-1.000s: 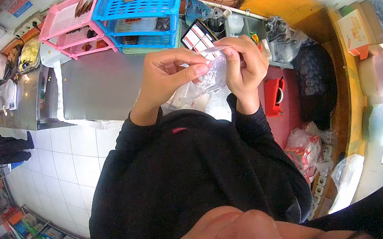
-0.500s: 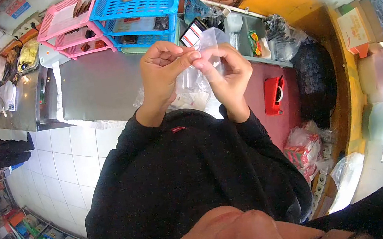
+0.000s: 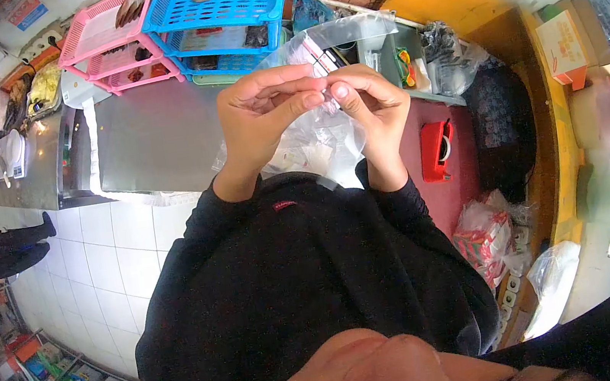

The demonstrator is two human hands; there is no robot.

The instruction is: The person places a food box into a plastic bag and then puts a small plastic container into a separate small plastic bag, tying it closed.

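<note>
Head cam looks straight down a black sleeved torso, and just past it both hands are up in front of the chest, pinched together on a clear plastic bag (image 3: 328, 133). Left hand (image 3: 260, 115) sits at about 10 o'clock of the bag, fingers curled shut with thumb and forefinger nipping the film; right hand (image 3: 367, 105) is at about 2 o'clock doing the same, so both are closed on it, fingertips nearly touching.

Bag looks super light and floppy, thin crinkly film with zero stiffness, probably slick too. I'd say the only sane place to grab it is the top edge, one layer per hand, rubbing the layers apart. It won't break, but it could tear or slide out of a loose pinch.

Beyond that, under the hands, there's a grey steel table (image 3: 160, 140). A red tape dispenser (image 3: 438, 151) sits at 3 o'clock. Further out, at 12 o'clock, a blue basket rack (image 3: 228, 15), and a pink basket rack (image 3: 112, 42) at 11.
</note>
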